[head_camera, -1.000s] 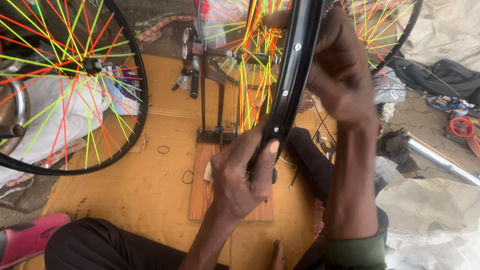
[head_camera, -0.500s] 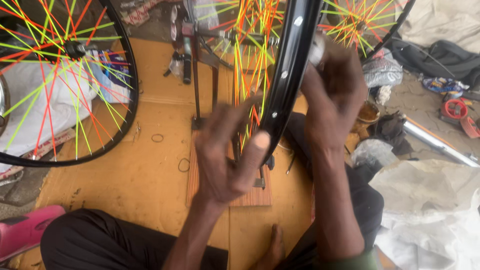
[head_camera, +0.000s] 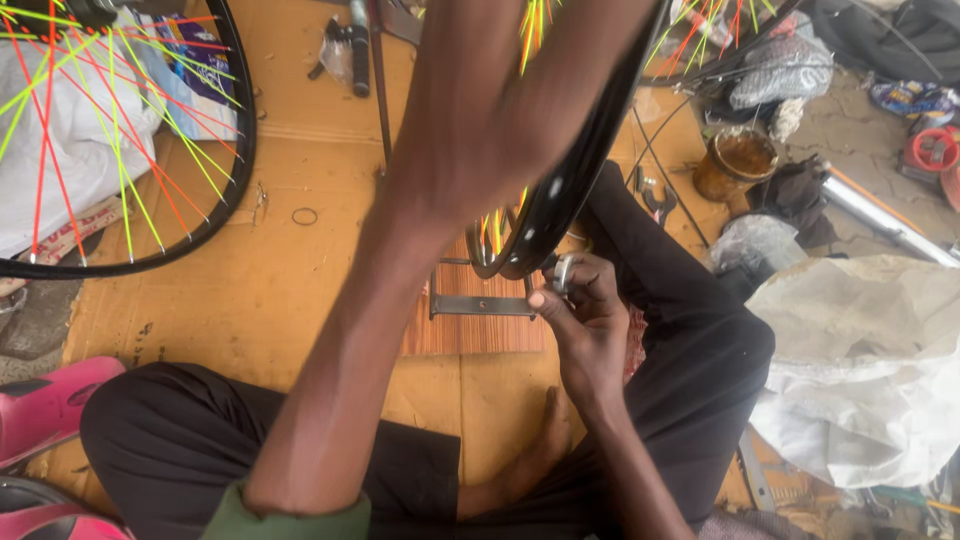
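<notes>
A black bicycle rim (head_camera: 572, 190) with orange, yellow and green spokes stands upright in a metal stand (head_camera: 480, 306) on a ribbed wooden board (head_camera: 470, 335). My right hand (head_camera: 585, 320) is at the rim's lowest part, pinching a small silver metal tool (head_camera: 565, 272) against it. My left forearm (head_camera: 430, 230) reaches diagonally up past the rim. It leaves the top of the picture, so that hand is out of sight. My legs in dark trousers (head_camera: 690, 340) lie on either side of the board.
A second black wheel (head_camera: 232, 160) with bright spokes lies at left on the cardboard floor (head_camera: 250, 290). A rusty tin (head_camera: 735, 165), pliers (head_camera: 655, 200), a crumpled white sack (head_camera: 860, 370) and a metal tube (head_camera: 880, 215) are at right. Hand tools (head_camera: 350, 50) lie beyond, a pink object (head_camera: 50, 400) at lower left.
My right hand came down from the upper rim to its bottom and now pinches the small tool. My left hand left the lower rim and went up out of view. The view shifted right.
</notes>
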